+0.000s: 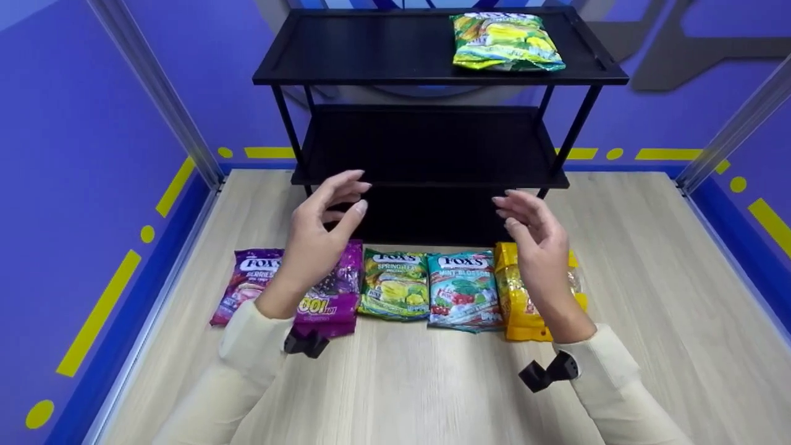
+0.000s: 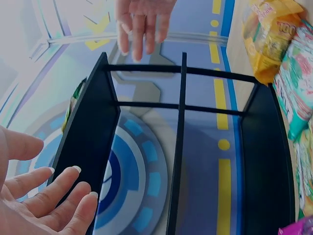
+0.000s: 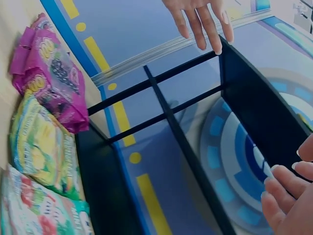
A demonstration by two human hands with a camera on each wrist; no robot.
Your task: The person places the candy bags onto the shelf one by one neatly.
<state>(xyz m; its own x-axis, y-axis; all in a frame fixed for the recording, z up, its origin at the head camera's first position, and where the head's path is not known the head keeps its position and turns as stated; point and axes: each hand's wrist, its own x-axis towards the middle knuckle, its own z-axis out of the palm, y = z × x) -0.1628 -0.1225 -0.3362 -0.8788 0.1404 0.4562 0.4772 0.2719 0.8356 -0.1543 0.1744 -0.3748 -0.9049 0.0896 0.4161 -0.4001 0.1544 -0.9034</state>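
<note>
My left hand (image 1: 321, 228) hovers over the left end of a row of candy bags, its fingers loosely bent with nothing in them. Below it lie a purple Fox's berries bag (image 1: 242, 287) and a magenta candy bag (image 1: 334, 312), both partly hidden by the hand and wrist. Above a yellow candy bag (image 1: 516, 296) at the row's right end, my right hand (image 1: 544, 250) is also empty, fingers relaxed. Between the hands lie a green Fox's bag (image 1: 395, 287) and a teal Fox's mint bag (image 1: 465, 293). In both wrist views the palms face each other.
Behind the row stands a black three-level shelf rack (image 1: 352, 80). One green-yellow candy bag (image 1: 507, 42) lies on the right of its top board. The wooden table (image 1: 408, 383) is enclosed by blue-purple panels (image 1: 68, 185) at the left, back and right.
</note>
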